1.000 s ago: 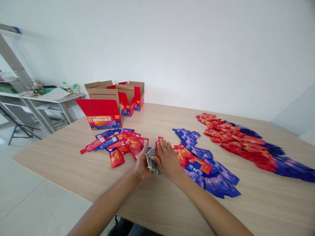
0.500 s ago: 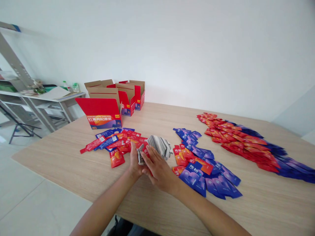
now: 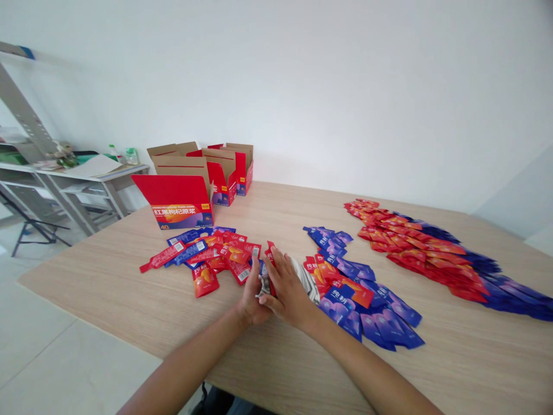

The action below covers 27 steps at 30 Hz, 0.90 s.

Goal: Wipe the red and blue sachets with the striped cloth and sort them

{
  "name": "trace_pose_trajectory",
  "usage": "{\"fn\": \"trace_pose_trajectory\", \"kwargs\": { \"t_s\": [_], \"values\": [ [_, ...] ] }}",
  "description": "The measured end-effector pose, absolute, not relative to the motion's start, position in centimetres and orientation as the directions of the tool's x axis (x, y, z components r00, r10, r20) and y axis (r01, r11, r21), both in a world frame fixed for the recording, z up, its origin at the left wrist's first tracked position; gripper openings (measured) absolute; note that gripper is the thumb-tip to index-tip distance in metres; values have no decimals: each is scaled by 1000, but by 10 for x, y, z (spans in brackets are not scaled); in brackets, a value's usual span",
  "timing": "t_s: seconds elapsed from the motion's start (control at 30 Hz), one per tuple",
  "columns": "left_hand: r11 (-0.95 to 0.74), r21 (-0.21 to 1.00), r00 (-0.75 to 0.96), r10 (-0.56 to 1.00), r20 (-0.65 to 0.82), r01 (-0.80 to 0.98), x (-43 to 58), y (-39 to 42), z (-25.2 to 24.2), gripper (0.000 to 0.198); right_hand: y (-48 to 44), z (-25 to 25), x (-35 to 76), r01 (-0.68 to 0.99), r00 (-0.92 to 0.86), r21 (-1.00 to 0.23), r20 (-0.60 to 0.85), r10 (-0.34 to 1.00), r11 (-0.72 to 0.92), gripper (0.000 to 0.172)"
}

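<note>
Between my two hands is a red pouch (image 3: 270,253), pressed together with a grey-and-white striped cloth (image 3: 307,281). My left hand (image 3: 254,298) cups the cloth and pouch from the left, thumb upward. Laid over them from the right, my right hand (image 3: 288,291) presses its fingers against the pouch. Part of the cloth shows between the palms, and more sticks out beyond my right hand; the rest is hidden. Left of my hands lies a loose pile of red and blue pouches (image 3: 207,253). Close by on the right are more blue pouches (image 3: 341,302) and a few red ones.
Open red cartons (image 3: 184,199) stand at the table's back left. A long, overlapping heap of red and blue pouches (image 3: 427,253) stretches along the right side. The wooden table (image 3: 142,311) meets a white wall. Beyond its left edge are grey desks (image 3: 93,176).
Both hands have shifted slightly right with the cloth and pouch. The pouch now stands more upright, and the cloth's loose part has moved right and lower. More of the left pile is uncovered.
</note>
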<state>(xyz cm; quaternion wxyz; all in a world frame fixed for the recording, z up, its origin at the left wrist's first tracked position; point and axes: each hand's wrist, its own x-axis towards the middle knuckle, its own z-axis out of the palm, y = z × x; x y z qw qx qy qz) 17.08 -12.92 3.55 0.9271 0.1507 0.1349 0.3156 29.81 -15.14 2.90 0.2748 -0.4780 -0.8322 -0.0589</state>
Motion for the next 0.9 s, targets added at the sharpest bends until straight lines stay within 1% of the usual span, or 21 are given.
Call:
{"fn": "trace_pose_trajectory", "kwargs": {
  "t_s": [0.07, 0.13, 0.23, 0.33, 0.4, 0.47, 0.53, 0.57, 0.6, 0.63, 0.67, 0.73, 0.8, 0.83, 0.9],
  "values": [
    [742, 361, 744, 647, -166, -565, 168, -126, 36, 81, -152, 31, 298, 813, -423, -159, 499, 756, 560, 97],
    [708, 353, 697, 693, -182, -612, 164, -120, 36, 85, -154, 34, 298, 789, -465, -167, 467, 752, 591, 94],
    [673, 345, 656, 732, -183, -655, 155, -110, 35, 91, -156, 36, 294, 730, -520, -207, 450, 726, 651, 77],
    [638, 351, 641, 757, -124, -685, 147, -104, 32, 89, -160, 38, 290, 666, -493, -319, 491, 719, 674, 60],
    [616, 341, 632, 771, -77, -710, 144, -101, 32, 85, -162, 40, 288, 611, -433, -436, 515, 740, 661, 49],
    [601, 334, 628, 778, -36, -726, 144, -100, 33, 82, -161, 43, 288, 554, -324, -545, 556, 765, 630, 42],
    [588, 344, 627, 779, 1, -732, 144, -100, 36, 81, -158, 45, 291, 549, -151, -604, 608, 779, 578, 38],
    [584, 349, 628, 778, 19, -733, 145, -100, 38, 80, -156, 46, 293, 581, -65, -604, 633, 771, 545, 36],
    [582, 349, 631, 774, 38, -735, 145, -100, 40, 78, -154, 47, 296, 637, -2, -578, 660, 751, 510, 34],
    [586, 346, 640, 766, 57, -732, 146, -100, 42, 76, -151, 47, 300, 706, 23, -526, 687, 726, 475, 32],
    [598, 340, 654, 753, 75, -726, 146, -100, 43, 75, -149, 48, 303, 775, 11, -449, 714, 700, 445, 31],
    [627, 321, 684, 722, 101, -710, 147, -101, 44, 74, -147, 51, 309, 870, -112, -253, 735, 669, 424, 31],
    [662, 315, 717, 689, 101, -680, 149, -103, 43, 74, -146, 53, 313, 887, -271, -91, 691, 670, 453, 35],
    [679, 317, 734, 673, 90, -662, 150, -105, 41, 74, -147, 55, 313, 884, -325, -46, 655, 682, 465, 37],
    [709, 326, 763, 643, 65, -625, 154, -110, 38, 74, -148, 56, 314, 890, -362, -13, 590, 722, 456, 45]
  ]
}}
